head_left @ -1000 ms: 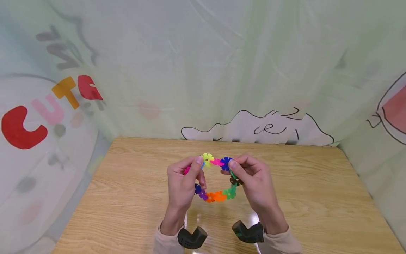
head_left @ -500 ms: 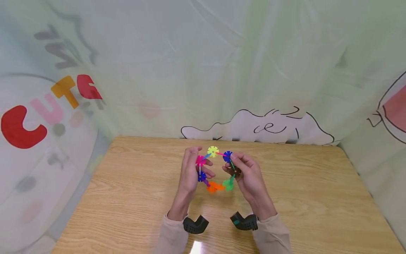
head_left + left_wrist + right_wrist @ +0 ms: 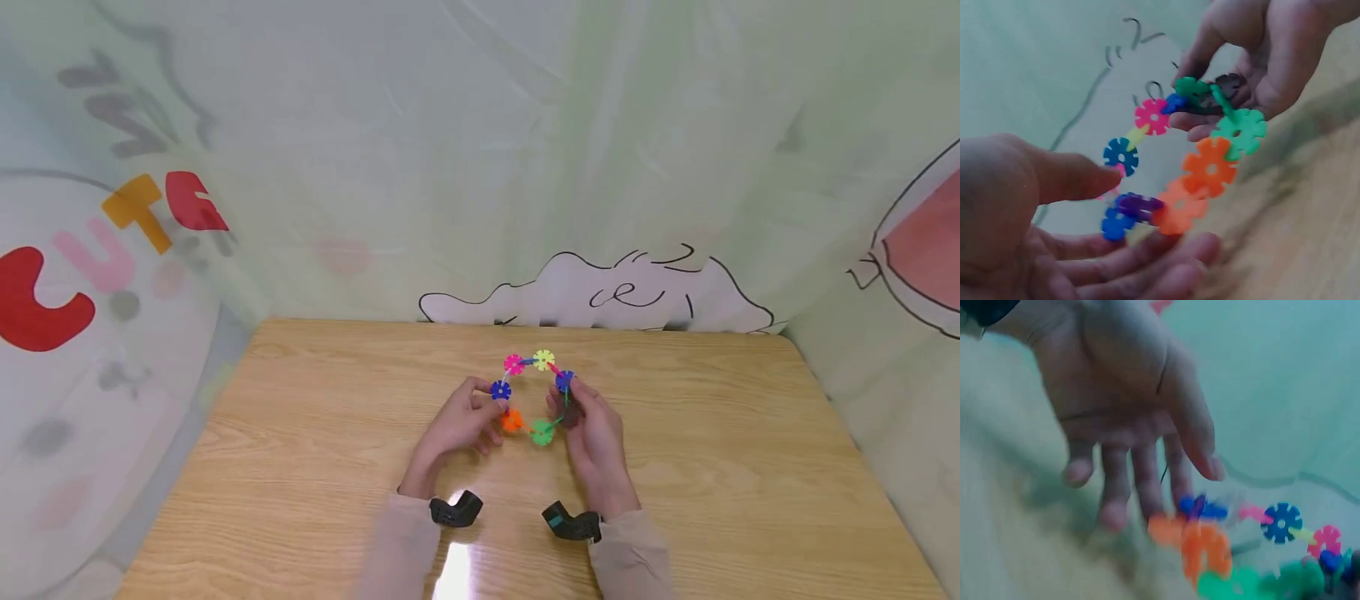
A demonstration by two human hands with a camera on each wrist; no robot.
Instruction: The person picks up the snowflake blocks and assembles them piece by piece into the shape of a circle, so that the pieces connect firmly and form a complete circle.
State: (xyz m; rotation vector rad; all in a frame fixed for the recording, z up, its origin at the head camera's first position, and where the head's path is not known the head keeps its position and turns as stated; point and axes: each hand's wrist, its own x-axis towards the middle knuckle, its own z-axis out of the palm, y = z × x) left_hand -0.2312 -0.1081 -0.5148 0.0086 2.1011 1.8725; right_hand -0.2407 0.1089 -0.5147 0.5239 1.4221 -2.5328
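Note:
A ring of interlocking plastic snowflake discs (image 3: 542, 432), in several bright colours, is held up above the table. My right hand (image 3: 597, 433) grips its right side, thumb at a blue disc (image 3: 565, 381) and fingers behind the dark brown one (image 3: 1227, 84). At the ring's left side is my left hand (image 3: 461, 421), its thumb and fingers apart around the discs. In the left wrist view its thumb overlaps a pink disc, and its fingers stretch below a blue disc (image 3: 1114, 224) and an orange disc (image 3: 1179, 209). The right wrist view shows that hand's fingers straight and spread.
The wooden table (image 3: 322, 467) extends under both hands. A pale printed curtain (image 3: 360, 167) hangs behind it and at both sides. Black wrist cameras (image 3: 456, 509) sit at the cuffs.
My left hand has let go of the ring's upper left and moved down to its lower left side. The ring has turned and shifted slightly right, with the right hand still gripping it.

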